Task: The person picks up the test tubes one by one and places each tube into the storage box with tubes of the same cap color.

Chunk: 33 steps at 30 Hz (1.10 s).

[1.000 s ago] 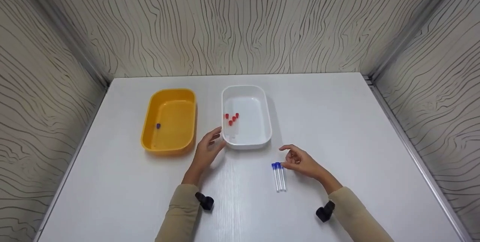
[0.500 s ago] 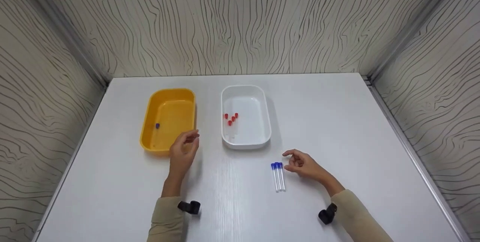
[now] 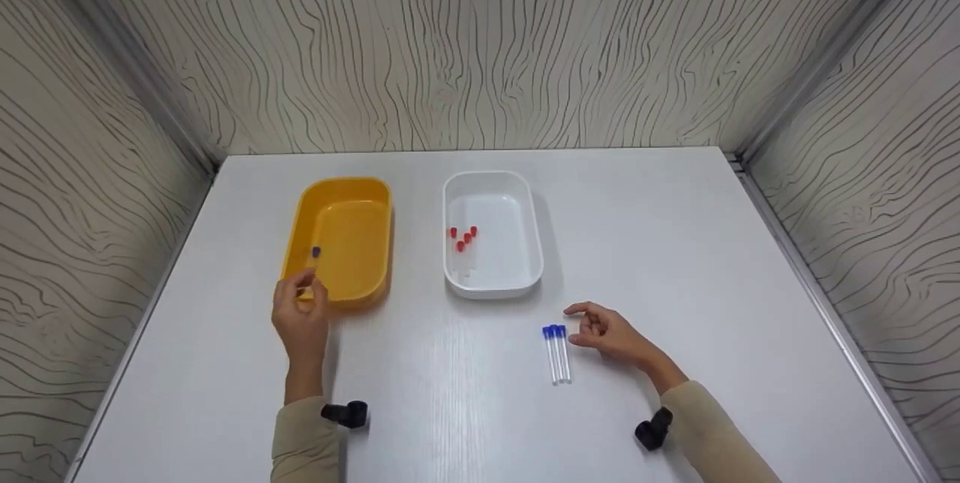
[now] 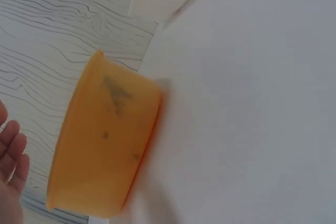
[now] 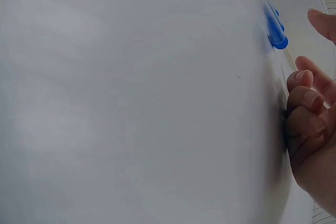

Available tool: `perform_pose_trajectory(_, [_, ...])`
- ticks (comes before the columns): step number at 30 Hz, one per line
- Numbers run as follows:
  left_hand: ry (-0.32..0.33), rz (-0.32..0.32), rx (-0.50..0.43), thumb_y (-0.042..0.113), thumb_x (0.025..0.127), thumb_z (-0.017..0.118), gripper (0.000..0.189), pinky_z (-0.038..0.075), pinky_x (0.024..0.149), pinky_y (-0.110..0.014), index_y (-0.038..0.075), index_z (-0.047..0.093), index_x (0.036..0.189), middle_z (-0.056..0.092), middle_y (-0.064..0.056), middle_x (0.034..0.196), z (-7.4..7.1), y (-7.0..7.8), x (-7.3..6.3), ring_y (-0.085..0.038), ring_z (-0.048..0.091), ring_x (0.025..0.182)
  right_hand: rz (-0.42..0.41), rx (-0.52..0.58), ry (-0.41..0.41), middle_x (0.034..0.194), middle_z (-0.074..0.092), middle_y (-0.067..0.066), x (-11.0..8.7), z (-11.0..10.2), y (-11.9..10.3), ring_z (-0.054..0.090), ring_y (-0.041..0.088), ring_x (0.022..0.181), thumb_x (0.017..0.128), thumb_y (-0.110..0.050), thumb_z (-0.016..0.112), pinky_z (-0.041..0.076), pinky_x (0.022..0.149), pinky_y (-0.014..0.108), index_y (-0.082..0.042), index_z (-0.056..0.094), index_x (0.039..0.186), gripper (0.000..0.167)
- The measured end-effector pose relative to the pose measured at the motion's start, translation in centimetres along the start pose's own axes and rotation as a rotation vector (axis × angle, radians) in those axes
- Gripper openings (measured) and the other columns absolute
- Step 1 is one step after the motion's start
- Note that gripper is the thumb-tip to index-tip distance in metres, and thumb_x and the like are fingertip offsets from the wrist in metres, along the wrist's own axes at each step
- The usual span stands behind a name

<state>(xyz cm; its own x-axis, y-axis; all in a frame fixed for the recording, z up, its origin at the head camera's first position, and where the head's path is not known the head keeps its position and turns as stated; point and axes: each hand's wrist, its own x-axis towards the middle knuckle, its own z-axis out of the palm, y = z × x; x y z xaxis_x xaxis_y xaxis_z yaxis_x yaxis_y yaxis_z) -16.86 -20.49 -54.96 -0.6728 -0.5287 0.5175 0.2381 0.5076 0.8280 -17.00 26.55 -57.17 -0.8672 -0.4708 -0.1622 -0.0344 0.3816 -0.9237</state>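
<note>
Left hand at yellow-orange plastic tray, right hand beside three clear tubes with blue caps; neither visibly holds anything.
Left hand [image 3: 301, 322]: over near-left rim of the yellow-orange plastic tray [image 3: 352, 243], thumb and fingers loosely curved, apart; rim contact can't be told. Just past its fingertips, in the tray: small dark-blue cap [image 3: 316, 251]. Right hand [image 3: 611, 334]: thumb and index apart, other fingers curled in. The three clear tubes with blue caps [image 3: 556, 354] lie side by side just left of its thumb, on the white table [image 3: 450, 400]. Ahead, between both hands: white rectangular plastic tray [image 3: 510, 243], four red-capped clear tubes [image 3: 460, 246] along its left side.
</note>
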Motion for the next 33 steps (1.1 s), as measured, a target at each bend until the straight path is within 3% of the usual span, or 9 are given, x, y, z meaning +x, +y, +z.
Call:
perform_pose_trajectory(4, [0.041,-0.078,0.089,-0.002,0.086,0.06,0.018,0.038,0.089,-0.015,-0.006,0.065,0.103,0.058,-0.023,0.109,-0.9,-1.3,0.5,-0.016,0.053,0.103,-0.021,-0.009,0.007,0.077,0.045,-0.005,0.0,0.3,-0.2,0.039,-0.001,0.061,0.086,-0.012,0.07,0.034,0.054,0.012,0.005,0.047,0.134,0.056])
perform_pose_trajectory(8, [0.0,-0.196,0.111,0.0,0.088,0.058,0.025,0.04,0.1,-0.034,-0.005,0.061,0.112,0.051,-0.024,0.124,-1.8,-2.2,0.9,-0.033,0.049,0.121,-0.033,-0.022,0.009,0.077,0.044,-0.005,0.1,0.5,-0.3,0.038,-0.001,0.061,0.085,-0.013,0.071,0.034,0.054,0.013,0.005,0.046,0.135,0.059])
perform_pose_trajectory(13, [-0.219,-0.398,0.066,0.016,0.095,0.055,0.045,0.034,0.116,-0.05,0.007,0.046,0.139,0.038,-0.019,0.149,-2.6,-3.3,1.6,-0.034,0.036,0.14,-0.036,-0.027,0.016,0.077,0.045,-0.005,0.0,0.5,-0.1,0.038,-0.001,0.061,0.085,-0.013,0.071,0.034,0.054,0.013,0.004,0.048,0.134,0.057])
perform_pose_trajectory(17, [-0.417,-0.511,0.008,0.036,0.097,0.054,0.065,0.028,0.122,-0.047,0.021,0.025,0.153,0.025,-0.009,0.161,-3.0,-4.2,2.2,-0.029,0.027,0.148,-0.025,-0.032,0.016,0.079,0.047,-0.004,-0.1,0.6,-0.2,0.039,-0.002,0.061,0.085,-0.014,0.072,0.035,0.055,0.012,0.003,0.05,0.132,0.055])
perform_pose_trajectory(21, [-0.528,-0.618,-0.044,0.046,0.096,0.052,0.074,0.023,0.125,-0.043,0.032,0.011,0.155,0.013,0.0,0.165,-3.2,-4.3,2.6,-0.025,0.023,0.15,-0.017,-0.073,0.001,0.081,0.052,0.01,-0.6,0.6,-0.7,0.04,-0.002,0.063,0.083,-0.015,0.073,0.035,0.056,0.012,0.003,0.05,0.132,0.057])
perform_pose_trajectory(24, [-0.563,-0.662,-0.066,0.049,0.094,0.053,0.076,0.021,0.125,-0.043,0.036,0.008,0.155,0.011,0.001,0.165,-3.1,-4.6,2.8,-0.024,0.024,0.149,-0.037,-0.137,-0.003,0.083,0.054,0.018,-0.9,0.6,-0.7,0.04,-0.002,0.064,0.081,-0.017,0.076,0.034,0.055,0.014,0.003,0.05,0.131,0.06])
perform_pose_trajectory(30, [-0.571,-0.698,-0.092,0.055,0.091,0.055,0.076,0.024,0.124,-0.04,0.045,0.01,0.152,0.015,0.002,0.165,-3.2,-5.3,2.9,-0.02,0.032,0.143,-0.107,-0.259,0.005,0.079,0.051,0.003,-1.3,0.9,-0.3,0.037,-0.003,0.063,0.071,-0.027,0.085,0.033,0.052,0.017,0.0,0.05,0.13,0.074])
perform_pose_trajectory(33, [-0.574,-0.705,-0.1,0.05,0.093,0.054,0.073,0.027,0.123,-0.038,0.046,0.01,0.151,0.018,0.002,0.164,-3.2,-5.2,3.0,-0.018,0.034,0.14,-0.126,-0.308,0.012,0.08,0.051,0.005,-1.4,1.1,-0.2,0.035,-0.001,0.064,0.065,-0.029,0.088,0.032,0.053,0.017,-0.001,0.049,0.133,0.083])
